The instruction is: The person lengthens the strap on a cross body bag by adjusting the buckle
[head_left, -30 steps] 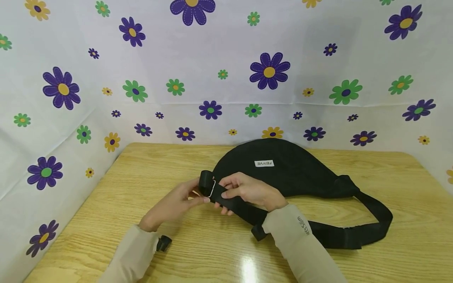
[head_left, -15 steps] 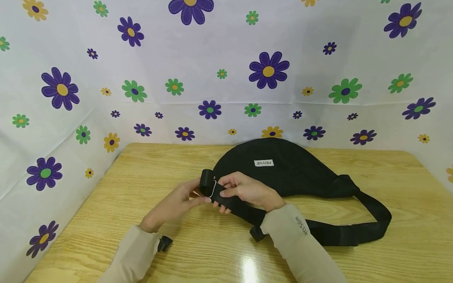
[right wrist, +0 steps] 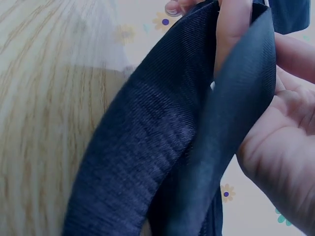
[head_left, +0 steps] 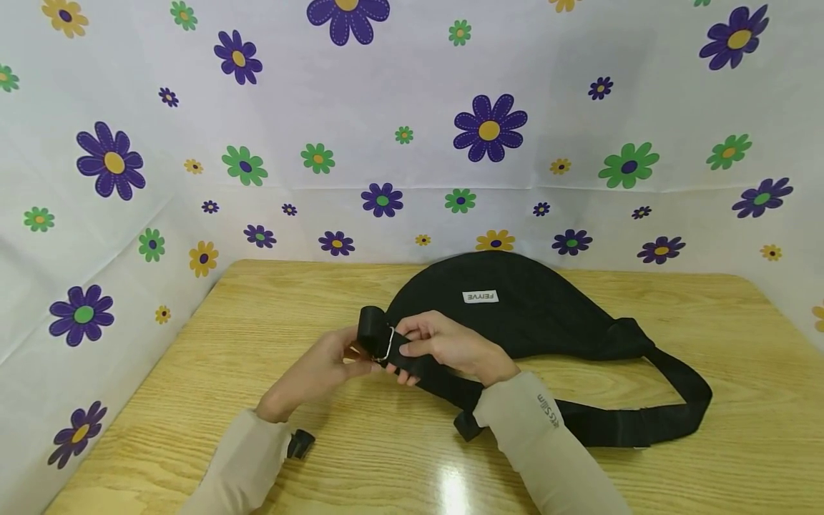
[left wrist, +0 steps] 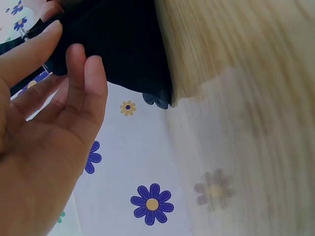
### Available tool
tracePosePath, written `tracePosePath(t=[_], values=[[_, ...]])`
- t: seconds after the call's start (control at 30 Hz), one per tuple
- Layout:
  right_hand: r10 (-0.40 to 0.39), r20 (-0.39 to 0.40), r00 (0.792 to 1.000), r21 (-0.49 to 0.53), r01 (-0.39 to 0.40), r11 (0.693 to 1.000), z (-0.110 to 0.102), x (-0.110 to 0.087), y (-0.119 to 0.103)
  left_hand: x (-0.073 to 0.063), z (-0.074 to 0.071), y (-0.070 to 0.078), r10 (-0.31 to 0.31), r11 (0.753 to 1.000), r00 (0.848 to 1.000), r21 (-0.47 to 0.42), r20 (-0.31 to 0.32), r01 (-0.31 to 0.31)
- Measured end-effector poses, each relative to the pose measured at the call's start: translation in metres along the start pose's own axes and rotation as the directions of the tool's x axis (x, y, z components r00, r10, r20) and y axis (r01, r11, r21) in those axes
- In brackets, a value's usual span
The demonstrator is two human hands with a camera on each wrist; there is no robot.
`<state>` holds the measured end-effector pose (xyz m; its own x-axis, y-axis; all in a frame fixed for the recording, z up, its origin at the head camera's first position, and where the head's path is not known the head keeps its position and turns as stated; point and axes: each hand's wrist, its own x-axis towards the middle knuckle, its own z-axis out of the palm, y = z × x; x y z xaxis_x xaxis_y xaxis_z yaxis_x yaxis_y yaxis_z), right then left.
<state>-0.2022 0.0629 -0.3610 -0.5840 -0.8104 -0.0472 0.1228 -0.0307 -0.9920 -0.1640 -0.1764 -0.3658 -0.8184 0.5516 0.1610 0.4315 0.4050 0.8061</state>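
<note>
"Across the table (head_left: pixel 283 315), how do the hands sit?"

"Left hand (head_left: pixel 322 368) reaches in from the left, thumb and fingers clamped on the strap (head_left: pixel 450 386) at the ring (head_left: pixel 390 345). Right hand (head_left: pixel 460 348) comes from the lower right — thumb and fingers together, pinching the strap just beside the ring."

"And the count?"

"Two hands, two sleeves (head_left: pixel 251 450), one bag (head_left: pixel 534 315), one ring, one label (head_left: pixel 480 296). The bag lies on the table, beyond the hands."

"Materials?"

"Black cloth for the bag, curved like a half-moon. The strap is black too — flat, finely ribbed, looped over beyond the thin, shiny ring. The label is a small white rectangle; the table shows yellowish wood grain."
</note>
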Motion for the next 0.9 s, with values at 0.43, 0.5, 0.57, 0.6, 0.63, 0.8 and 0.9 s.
tracePosePath(t=[0.43,0.5,0.57,0.6,0.63,0.8,0.9], values=[[-0.020,-0.158,0.987,-0.172,-0.007,0.985,0.012,0.001,-0.010,0.002,0.002,-0.002,-0.033,0.999,0.997,0.008,-0.068,0.033],[-0.032,-0.164,0.986,-0.216,-0.004,0.976,0.016,0.002,-0.010,0.002,0.003,-0.002,-0.026,1.000,0.997,0.010,-0.069,0.027],[-0.040,-0.186,0.982,-0.257,-0.010,0.966,0.019,0.004,-0.010,0.002,0.003,-0.002,-0.023,1.000,0.997,0.007,-0.070,0.024],[-0.044,-0.201,0.979,-0.281,-0.015,0.960,0.021,0.004,-0.010,0.002,0.003,-0.002,-0.022,1.000,0.997,0.007,-0.071,0.023],[-0.049,-0.220,0.974,-0.304,-0.021,0.952,0.022,0.005,-0.009,0.002,0.003,-0.002,-0.023,1.000,0.997,0.005,-0.071,0.023],[-0.071,-0.321,0.944,-0.384,-0.062,0.921,0.031,0.009,-0.006,0.001,0.003,-0.003,-0.024,1.000,0.997,0.011,-0.074,0.025],[-0.086,-0.363,0.928,-0.408,-0.076,0.910,0.036,0.012,-0.004,0.000,0.003,-0.004,-0.024,1.000,0.997,0.015,-0.079,0.025]])
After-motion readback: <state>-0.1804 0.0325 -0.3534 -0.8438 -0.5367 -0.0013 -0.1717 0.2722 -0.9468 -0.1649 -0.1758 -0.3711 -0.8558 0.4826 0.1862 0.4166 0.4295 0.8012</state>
